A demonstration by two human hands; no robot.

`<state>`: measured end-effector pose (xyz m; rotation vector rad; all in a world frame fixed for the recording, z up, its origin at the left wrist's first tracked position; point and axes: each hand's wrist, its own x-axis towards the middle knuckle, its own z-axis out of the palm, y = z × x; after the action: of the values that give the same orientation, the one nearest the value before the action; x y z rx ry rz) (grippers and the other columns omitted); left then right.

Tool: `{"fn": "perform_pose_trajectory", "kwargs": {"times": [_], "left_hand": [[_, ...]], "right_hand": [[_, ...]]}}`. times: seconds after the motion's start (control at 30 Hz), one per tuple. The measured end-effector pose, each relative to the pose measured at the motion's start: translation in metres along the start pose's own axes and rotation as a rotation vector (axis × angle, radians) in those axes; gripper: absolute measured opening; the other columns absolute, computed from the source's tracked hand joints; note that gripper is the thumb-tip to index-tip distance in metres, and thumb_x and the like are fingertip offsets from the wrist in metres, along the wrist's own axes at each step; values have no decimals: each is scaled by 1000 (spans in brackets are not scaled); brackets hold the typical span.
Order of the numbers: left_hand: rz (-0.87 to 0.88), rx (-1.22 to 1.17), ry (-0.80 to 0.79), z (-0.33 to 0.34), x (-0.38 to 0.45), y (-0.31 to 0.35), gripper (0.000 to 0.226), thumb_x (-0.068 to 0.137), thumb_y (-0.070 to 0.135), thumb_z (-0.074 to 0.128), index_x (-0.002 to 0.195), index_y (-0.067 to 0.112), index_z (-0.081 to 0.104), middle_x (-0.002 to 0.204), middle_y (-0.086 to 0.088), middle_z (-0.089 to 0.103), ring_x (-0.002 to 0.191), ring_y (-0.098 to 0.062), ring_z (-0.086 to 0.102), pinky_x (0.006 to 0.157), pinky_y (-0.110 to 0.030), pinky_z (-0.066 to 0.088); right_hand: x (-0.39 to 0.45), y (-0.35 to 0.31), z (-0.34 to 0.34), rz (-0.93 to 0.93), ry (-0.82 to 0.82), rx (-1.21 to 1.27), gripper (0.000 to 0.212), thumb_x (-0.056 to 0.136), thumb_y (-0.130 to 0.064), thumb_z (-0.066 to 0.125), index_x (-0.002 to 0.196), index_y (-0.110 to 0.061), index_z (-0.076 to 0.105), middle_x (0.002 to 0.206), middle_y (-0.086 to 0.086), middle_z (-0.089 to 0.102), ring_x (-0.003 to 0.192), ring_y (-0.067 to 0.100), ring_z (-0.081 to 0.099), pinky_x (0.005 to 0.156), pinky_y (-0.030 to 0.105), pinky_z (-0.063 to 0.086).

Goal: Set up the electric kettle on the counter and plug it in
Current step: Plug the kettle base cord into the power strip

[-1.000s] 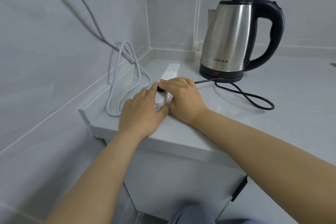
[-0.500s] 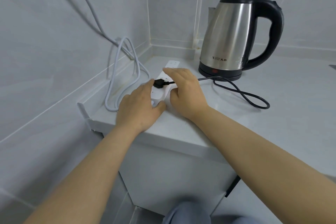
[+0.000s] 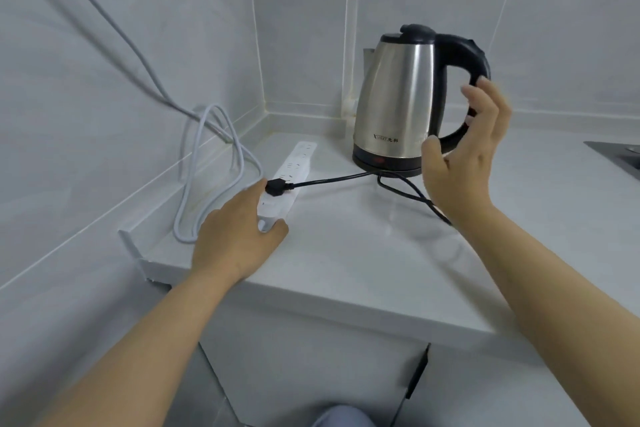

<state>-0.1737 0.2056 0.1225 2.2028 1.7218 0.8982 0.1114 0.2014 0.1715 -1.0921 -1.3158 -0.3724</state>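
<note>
A steel electric kettle (image 3: 398, 104) with a black lid and handle stands on its black base at the back of the white counter (image 3: 363, 253). Its black cord (image 3: 346, 178) runs left to a black plug (image 3: 277, 186) seated in a white power strip (image 3: 294, 166). My left hand (image 3: 239, 236) holds the near end of the strip, thumb on one side, fingers on the other. My right hand (image 3: 464, 152) hovers open in the air just in front of the kettle's handle, fingers spread, holding nothing.
The strip's grey-white cable (image 3: 207, 177) loops on the counter at the left and climbs the tiled wall. A sink edge (image 3: 620, 156) shows at the far right. Cabinet fronts lie below the counter's front edge.
My right hand has let go of the plug, which now sits in the strip, and has risen to the right toward the kettle's handle. My left hand stays on the strip.
</note>
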Motion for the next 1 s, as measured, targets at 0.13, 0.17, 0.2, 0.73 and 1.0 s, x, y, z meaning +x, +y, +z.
{"fn": "perform_pose_trajectory", "kwargs": {"times": [0.13, 0.17, 0.2, 0.73, 1.0], "left_hand": [[-9, 15, 26, 3, -1, 0, 58, 80, 43, 55, 135, 41, 38, 113, 10, 59, 87, -17, 57, 79, -34, 47], [-11, 16, 46, 4, -1, -1, 60, 80, 41, 57, 137, 37, 38, 120, 9, 58, 91, -19, 57, 83, -33, 46], [3, 22, 77, 5, -2, -1, 60, 80, 37, 59, 137, 33, 41, 125, 7, 57, 96, -20, 57, 86, -32, 43], [324, -575, 217, 70, 48, 133, 40, 87, 9, 51, 125, 20, 53, 126, 9, 57, 120, 0, 50, 97, -9, 37], [240, -433, 125, 96, 78, 121, 35, 88, 16, 47, 120, 30, 52, 117, 18, 63, 102, 3, 54, 92, -27, 46]], "right_hand": [[-10, 51, -6, 333, -41, -19, 70, 76, -9, 57, 140, -6, 29, 144, 11, 21, 130, 28, 32, 109, 48, 32], [-11, 57, -7, 475, -21, 3, 73, 77, -14, 58, 143, -9, 26, 145, 8, 19, 129, 25, 33, 109, 47, 33], [-10, 60, -8, 610, 7, 29, 74, 79, -17, 59, 144, -11, 23, 145, 5, 18, 128, 22, 33, 109, 45, 34], [4, 95, 3, 790, -74, 176, 83, 85, -23, 67, 150, -15, 15, 151, -1, 19, 128, 11, 39, 105, 27, 35], [12, 109, 14, 751, -89, 282, 69, 85, -15, 64, 144, -19, 28, 135, -4, 44, 119, 8, 48, 100, 23, 42]]}}
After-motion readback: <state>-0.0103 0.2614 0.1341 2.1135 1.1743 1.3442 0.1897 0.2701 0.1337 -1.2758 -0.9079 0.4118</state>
